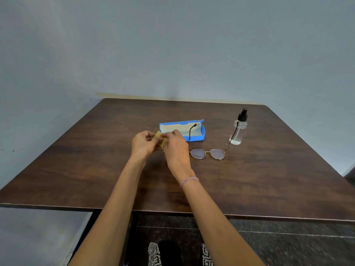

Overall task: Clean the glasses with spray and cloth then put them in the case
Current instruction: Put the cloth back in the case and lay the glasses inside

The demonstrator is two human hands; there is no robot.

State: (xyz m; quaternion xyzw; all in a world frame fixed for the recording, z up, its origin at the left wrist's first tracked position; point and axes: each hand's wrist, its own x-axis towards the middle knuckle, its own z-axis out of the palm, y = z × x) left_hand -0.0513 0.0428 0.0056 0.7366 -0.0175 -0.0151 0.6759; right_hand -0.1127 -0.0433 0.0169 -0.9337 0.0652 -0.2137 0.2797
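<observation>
Open case (194,136) at centre of surface (96,179). Glasses (207,154) just before it, temples raised across case front and spray bottle (238,129), upright at right. Wide room left, near edge, far right.

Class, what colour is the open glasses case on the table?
Blue, with a pale lining; the glasses case shows in the head view.

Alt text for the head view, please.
The left hand and right hand hold a tan cloth over a dark wooden table. Beyond lies an open blue case; glasses and a clear spray bottle sit to the right.
</observation>
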